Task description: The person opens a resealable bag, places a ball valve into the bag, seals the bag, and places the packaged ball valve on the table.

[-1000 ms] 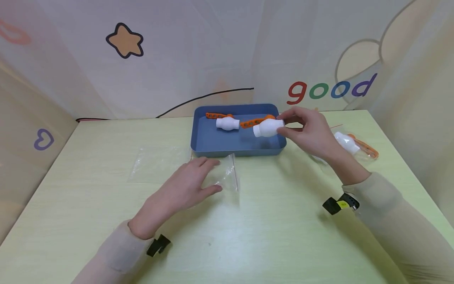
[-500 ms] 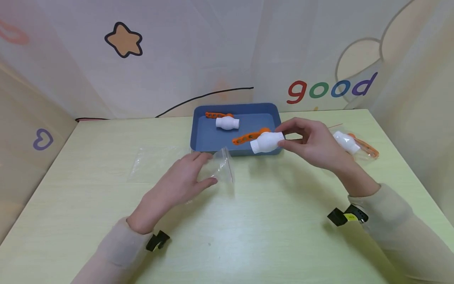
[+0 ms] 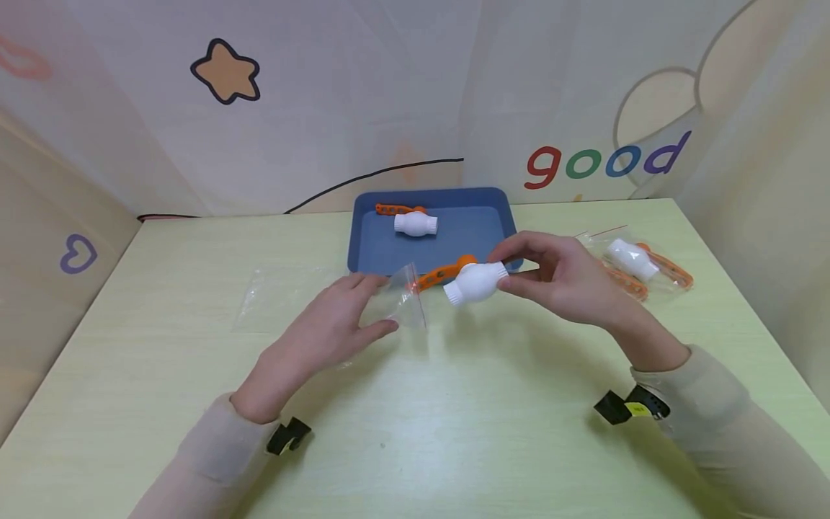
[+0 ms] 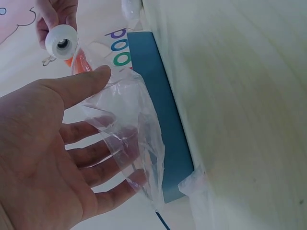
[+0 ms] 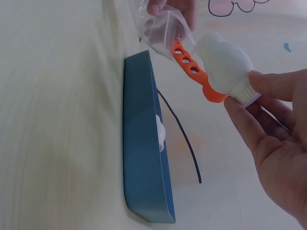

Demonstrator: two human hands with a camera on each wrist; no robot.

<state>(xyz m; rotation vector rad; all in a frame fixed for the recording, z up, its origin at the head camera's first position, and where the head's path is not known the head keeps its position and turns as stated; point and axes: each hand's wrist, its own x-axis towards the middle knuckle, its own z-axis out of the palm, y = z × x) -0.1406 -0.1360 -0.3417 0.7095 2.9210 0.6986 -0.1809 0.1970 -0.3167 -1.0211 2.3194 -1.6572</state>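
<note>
a flat clear bag (image 3: 275,292) lies on the desk (image 3: 389,454) beyond the left hand (image 3: 327,324), which holds an upright clear pouch (image 3: 405,310), thumb and fingers wide apart. beyond and between the hands sits a blue tray (image 3: 470,231) with another fitting (image 3: 416,224) in it. the right hand (image 3: 567,285) pinches a white fitting (image 3: 476,282) by one ridged end; its orange handle (image 3: 441,275) points toward the left hand, the tip seemingly just inside the pouch's mouth, though the film blurs that. right of the right hand lie bagged pieces (image 3: 632,259), white and orange.
</note>
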